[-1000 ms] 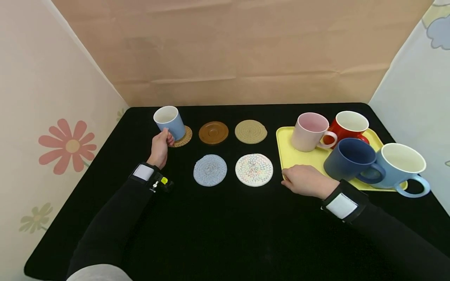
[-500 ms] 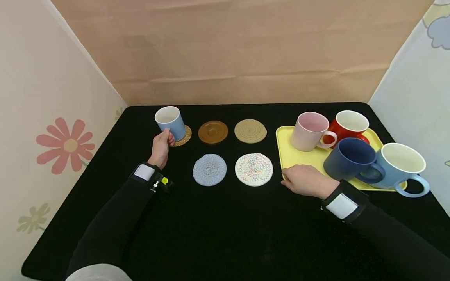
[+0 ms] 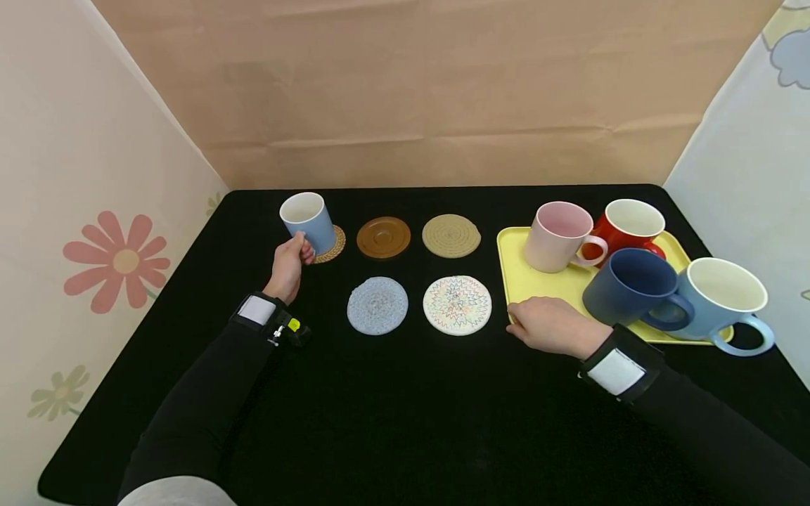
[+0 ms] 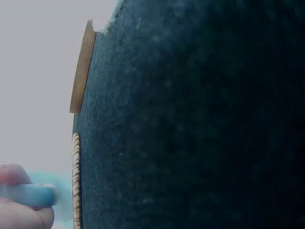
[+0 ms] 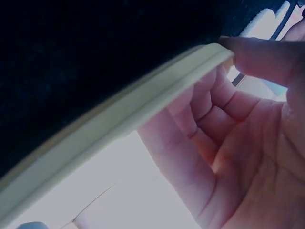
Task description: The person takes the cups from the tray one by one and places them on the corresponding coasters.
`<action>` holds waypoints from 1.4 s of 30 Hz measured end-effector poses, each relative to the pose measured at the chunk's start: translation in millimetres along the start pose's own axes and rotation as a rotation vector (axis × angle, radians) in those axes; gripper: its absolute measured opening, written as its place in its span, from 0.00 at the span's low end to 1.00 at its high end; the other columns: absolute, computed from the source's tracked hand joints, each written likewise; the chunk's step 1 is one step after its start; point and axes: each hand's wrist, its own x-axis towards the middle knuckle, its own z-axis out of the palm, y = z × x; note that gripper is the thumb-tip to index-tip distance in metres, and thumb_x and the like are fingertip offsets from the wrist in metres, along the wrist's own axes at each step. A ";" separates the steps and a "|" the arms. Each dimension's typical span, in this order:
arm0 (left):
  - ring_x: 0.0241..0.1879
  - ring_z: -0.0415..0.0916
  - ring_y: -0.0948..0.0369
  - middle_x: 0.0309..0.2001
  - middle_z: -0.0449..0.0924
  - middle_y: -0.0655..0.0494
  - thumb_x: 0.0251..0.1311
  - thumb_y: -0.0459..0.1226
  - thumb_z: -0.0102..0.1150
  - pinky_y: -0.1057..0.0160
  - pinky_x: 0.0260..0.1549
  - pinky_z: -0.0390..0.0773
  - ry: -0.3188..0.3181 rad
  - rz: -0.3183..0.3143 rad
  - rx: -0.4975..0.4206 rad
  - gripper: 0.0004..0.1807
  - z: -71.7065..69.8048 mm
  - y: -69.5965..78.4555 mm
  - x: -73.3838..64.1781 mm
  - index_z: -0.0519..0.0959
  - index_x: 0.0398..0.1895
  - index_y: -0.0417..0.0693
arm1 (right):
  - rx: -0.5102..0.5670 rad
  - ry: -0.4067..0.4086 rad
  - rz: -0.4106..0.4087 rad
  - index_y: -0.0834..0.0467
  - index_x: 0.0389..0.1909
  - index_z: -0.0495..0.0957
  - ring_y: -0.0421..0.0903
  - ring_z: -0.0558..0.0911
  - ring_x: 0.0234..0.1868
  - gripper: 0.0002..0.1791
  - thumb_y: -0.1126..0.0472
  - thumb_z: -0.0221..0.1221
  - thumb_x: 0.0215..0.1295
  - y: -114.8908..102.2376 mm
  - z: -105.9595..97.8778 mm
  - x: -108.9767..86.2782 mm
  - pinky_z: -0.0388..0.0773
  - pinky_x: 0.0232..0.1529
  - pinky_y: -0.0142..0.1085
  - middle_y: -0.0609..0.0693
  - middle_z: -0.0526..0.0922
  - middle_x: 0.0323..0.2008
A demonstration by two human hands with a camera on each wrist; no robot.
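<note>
At the far left, my left hand [image 3: 291, 267] grips the handle of a light blue mug [image 3: 317, 230]. The mug stands upright over a woven rattan coaster [image 3: 340, 243] and hides much of it. In the left wrist view, fingers and thumb pinch the mug handle [image 4: 33, 194], with the coaster's edge [image 4: 76, 181] close to the mug. On the right, my right hand [image 3: 557, 326] holds the near left corner of a yellow tray [image 3: 514, 263]. The right wrist view shows the thumb at the outside of the tray rim [image 5: 119, 105] and the fingers curled on the inner side.
A pink mug [image 3: 552, 242], a red mug [image 3: 623, 225], a dark blue mug [image 3: 623, 292] and a blue mug [image 3: 715, 299] crowd the tray. Between the hands lie a brown wooden coaster [image 3: 383, 237], a beige coaster [image 3: 451, 236], a blue-grey coaster [image 3: 377, 306] and a patterned white coaster [image 3: 457, 306].
The light blue mug has shifted slightly to the right over the rattan coaster, with my left hand still on its handle. My right hand and the tray have stayed put.
</note>
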 end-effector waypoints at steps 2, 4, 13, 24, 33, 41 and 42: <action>0.26 0.59 0.63 0.24 0.61 0.56 0.78 0.39 0.36 0.66 0.32 0.62 -0.004 -0.006 0.012 0.21 -0.3 0.9 -0.3 0.64 0.21 0.43 | 0.000 0.002 -0.001 0.55 0.24 0.73 0.40 0.68 0.17 0.11 0.60 0.63 0.64 -0.1 0.1 -0.2 0.67 0.22 0.33 0.44 0.68 0.16; 0.27 0.60 0.63 0.24 0.61 0.56 0.78 0.40 0.36 0.65 0.33 0.62 -0.007 -0.018 0.027 0.21 -0.9 1.6 -0.6 0.64 0.22 0.43 | -0.002 0.005 -0.003 0.55 0.24 0.73 0.40 0.68 0.17 0.11 0.59 0.63 0.64 0.1 0.5 0.0 0.67 0.21 0.33 0.44 0.68 0.16; 0.37 0.66 0.60 0.32 0.68 0.52 0.78 0.46 0.34 0.61 0.47 0.64 -0.042 -0.053 0.254 0.24 -5.7 7.0 -3.9 0.69 0.30 0.37 | 0.025 0.003 0.011 0.54 0.24 0.73 0.40 0.68 0.18 0.11 0.58 0.62 0.65 1.1 -0.8 -3.5 0.66 0.22 0.33 0.44 0.68 0.17; 0.46 0.71 0.48 0.45 0.73 0.39 0.76 0.53 0.33 0.56 0.43 0.68 0.078 0.120 0.776 0.30 -24.4 25.4 -13.9 0.71 0.51 0.33 | 0.099 0.062 -0.001 0.53 0.28 0.75 0.38 0.67 0.19 0.09 0.55 0.63 0.64 5.3 -7.0 -23.8 0.65 0.21 0.33 0.41 0.68 0.18; 0.36 0.70 0.57 0.37 0.75 0.44 0.75 0.41 0.45 0.65 0.36 0.69 0.008 0.431 0.716 0.16 -3.2 35.0 -34.4 0.74 0.44 0.34 | 0.032 0.244 0.019 0.58 0.41 0.79 0.42 0.75 0.27 0.13 0.55 0.67 0.61 13.9 -34.4 -48.5 0.79 0.31 0.39 0.50 0.82 0.35; 0.37 0.74 0.58 0.38 0.77 0.50 0.72 0.35 0.51 0.58 0.37 0.73 -0.357 0.560 0.768 0.09 36.1 35.6 -50.8 0.76 0.44 0.38 | -0.057 0.502 0.101 0.65 0.49 0.76 0.62 0.72 0.49 0.25 0.59 0.71 0.52 50.4 -62.6 -81.3 0.73 0.43 0.60 0.64 0.74 0.50; 0.37 0.74 0.59 0.38 0.77 0.51 0.72 0.36 0.51 0.58 0.37 0.74 -0.395 0.556 0.774 0.08 40.1 35.3 -52.4 0.76 0.44 0.39 | -0.060 0.496 0.130 0.66 0.51 0.74 0.64 0.70 0.51 0.28 0.59 0.71 0.52 56.1 -64.4 -84.0 0.70 0.46 0.62 0.66 0.72 0.52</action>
